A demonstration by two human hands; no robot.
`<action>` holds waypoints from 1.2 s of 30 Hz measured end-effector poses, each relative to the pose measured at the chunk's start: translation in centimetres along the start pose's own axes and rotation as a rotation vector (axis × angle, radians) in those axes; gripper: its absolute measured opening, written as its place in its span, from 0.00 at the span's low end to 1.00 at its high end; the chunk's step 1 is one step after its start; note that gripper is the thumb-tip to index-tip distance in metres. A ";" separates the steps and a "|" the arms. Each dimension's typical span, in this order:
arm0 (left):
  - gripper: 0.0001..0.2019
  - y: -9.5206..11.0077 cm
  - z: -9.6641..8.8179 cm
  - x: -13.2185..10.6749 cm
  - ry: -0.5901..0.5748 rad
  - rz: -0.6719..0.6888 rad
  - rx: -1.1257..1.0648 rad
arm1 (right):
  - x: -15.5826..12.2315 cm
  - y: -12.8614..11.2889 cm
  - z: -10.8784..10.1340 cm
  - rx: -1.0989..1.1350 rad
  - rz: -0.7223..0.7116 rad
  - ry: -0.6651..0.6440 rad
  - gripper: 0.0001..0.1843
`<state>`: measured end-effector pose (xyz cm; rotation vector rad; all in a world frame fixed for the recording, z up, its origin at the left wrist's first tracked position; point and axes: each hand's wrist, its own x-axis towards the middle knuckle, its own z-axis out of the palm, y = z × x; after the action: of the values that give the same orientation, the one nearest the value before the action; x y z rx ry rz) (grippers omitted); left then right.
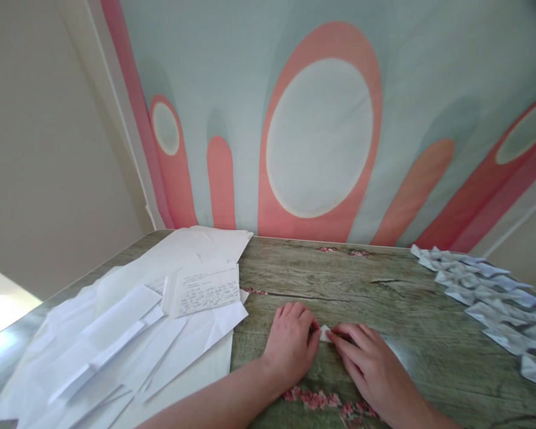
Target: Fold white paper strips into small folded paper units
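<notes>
A small folded piece of white paper point(324, 333) lies on the wood-patterned table point(339, 280), pinched between both my hands. My left hand point(291, 342) curls its fingers against the paper's left side. My right hand point(368, 363) presses its fingertips on the paper's right side. Most of the paper is hidden under my fingers.
A loose heap of white paper sheets and strips point(129, 333), one with handwriting point(205, 290), covers the table's left part. Several folded white paper pieces point(491, 298) lie in a row along the right edge. A wall with pink and grey shapes point(321, 131) stands behind.
</notes>
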<state>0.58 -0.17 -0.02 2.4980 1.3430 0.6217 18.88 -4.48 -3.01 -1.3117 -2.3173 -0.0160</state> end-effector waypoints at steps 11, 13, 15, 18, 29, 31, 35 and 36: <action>0.08 1.5 -0.4 -1.2 -0.121 0.297 0.234 | 0.1 0.1 0.1 -0.031 0.001 -0.032 0.17; 0.10 1.6 -0.1 -1.4 -0.128 0.302 0.287 | 0.1 0.2 0.1 -0.045 -0.008 -0.028 0.17; 0.14 1.7 0.2 -1.6 -0.120 0.320 0.342 | 0.1 0.2 0.2 -0.062 -0.023 -0.020 0.17; 0.18 1.7 0.6 -1.7 -0.091 0.365 0.418 | -0.1 0.1 0.3 -0.104 -0.055 0.004 0.17; 0.18 2.1 0.4 -1.7 -0.106 0.430 0.513 | -0.2 -0.5 0.3 -0.254 -0.062 -0.043 0.19; 0.18 2.1 0.4 -1.8 -0.110 0.431 0.520 | -0.1 -0.5 0.2 -0.243 -0.063 -0.044 0.18; 0.18 2.0 0.7 -1.9 -0.109 0.416 0.538 | 0.0 -0.1 -0.4 -0.205 -0.079 -0.028 0.19; 0.18 1.9 0.7 -1.9 -0.114 0.413 0.535 | 0.0 0.0 -0.7 -0.189 -0.080 -0.045 0.20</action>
<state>1.38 -2.84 -0.36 3.2270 1.0590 0.1923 19.17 -4.59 -2.42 -1.3185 -2.4545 -0.2391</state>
